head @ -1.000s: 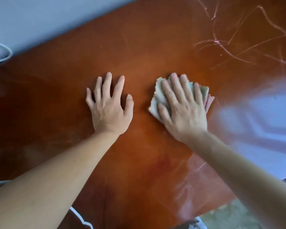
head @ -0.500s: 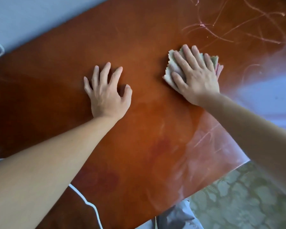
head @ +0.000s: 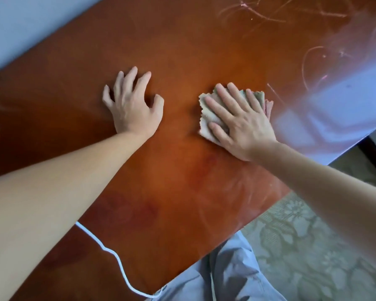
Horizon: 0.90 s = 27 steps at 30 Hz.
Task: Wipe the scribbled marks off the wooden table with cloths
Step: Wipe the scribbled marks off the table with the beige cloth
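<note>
The cloth (head: 213, 114), a grey-green folded square with pinked edges, lies flat on the wooden surface (head: 182, 51) a little right of centre, with a pink layer peeping out at its right edge. It looks soft, light and limp, likely to bunch or slide if pushed from one corner only, so a broad flat palm over its middle seems the best hold. Folded, it has no clear long axis; its edges sit slightly skewed to the surface's near edge. The right hand (head: 241, 124) presses down on it with fingers spread and flat, pinning rather than pinching it. The left hand (head: 132, 107) rests bare on the wood to the left, well apart from the cloth, fingers loosely arched and grasping nothing. The scribbled marks (head: 291, 16) remain at the far right, and one short stroke lies just beside the cloth's far right corner. A white cord (head: 117, 261) trails over the near edge.
</note>
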Motion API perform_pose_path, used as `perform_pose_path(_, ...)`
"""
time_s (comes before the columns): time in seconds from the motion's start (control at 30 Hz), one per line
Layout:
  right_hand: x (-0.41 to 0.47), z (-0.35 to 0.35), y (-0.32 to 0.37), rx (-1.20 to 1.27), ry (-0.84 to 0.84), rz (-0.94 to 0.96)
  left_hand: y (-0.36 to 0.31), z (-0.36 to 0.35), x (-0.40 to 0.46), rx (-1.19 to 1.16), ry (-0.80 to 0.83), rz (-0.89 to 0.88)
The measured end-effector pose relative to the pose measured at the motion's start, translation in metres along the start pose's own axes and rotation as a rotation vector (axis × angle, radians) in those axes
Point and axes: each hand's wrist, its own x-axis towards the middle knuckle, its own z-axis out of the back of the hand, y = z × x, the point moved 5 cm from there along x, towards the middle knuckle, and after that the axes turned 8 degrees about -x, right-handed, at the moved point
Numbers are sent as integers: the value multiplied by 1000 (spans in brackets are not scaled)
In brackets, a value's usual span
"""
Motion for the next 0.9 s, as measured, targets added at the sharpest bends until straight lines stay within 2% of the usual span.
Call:
perform_pose_path(0.07,13,5,-33,8,-6,-129,-10,-2,-7,5,19,-86)
perform_pose_path(0.17,21,7,-51,-6,6,-156,-42,-15,-18,-25,86,-169)
perform_pose_path(0.33,-11,-2,-15,34,-52,-332,-72,-39,-36,35,140,-234)
perform_pose_path(0.5,-85,-15,38,58,-60,-195,-69,-41,-35,76,104,-244)
perform_pose_path(0.63,-63,-10,3,15,-21,-97,-69,-42,-34,99,111,-258)
perform_pose_path(0.77,-27,-2,-52,25,-37,-285,-71,-42,-37,93,108,-280)
perform_pose_path(0.9,-28,-4,-38,37,-61,-401,-71,-42,-36,114,112,-286)
